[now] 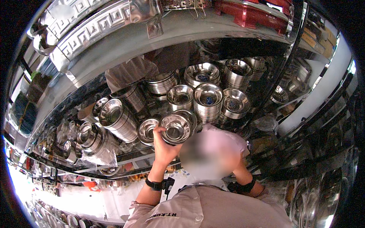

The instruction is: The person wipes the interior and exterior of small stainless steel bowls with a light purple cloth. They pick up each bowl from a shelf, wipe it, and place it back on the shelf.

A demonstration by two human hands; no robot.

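Note:
My left hand (166,149) grips a shallow stainless steel bowl (174,130) by its rim, thumb over the near left edge. Just behind it, a second steel bowl (191,118) is partly covered by the held one. Another bowl (148,131) sits close by on the left. A pink cloth (226,134) is bunched in my right hand (232,159), right of the held bowl. A blurred patch covers much of that hand, so its fingers are hard to make out.
Stacked steel bowls (208,107) stand on the dark glass shelf, some with blue labels inside. A tall stack (118,119) leans at the left, near bowls in clear plastic (98,154). Grey metal edging (188,31) runs above. A black frame post (281,69) rises at the right.

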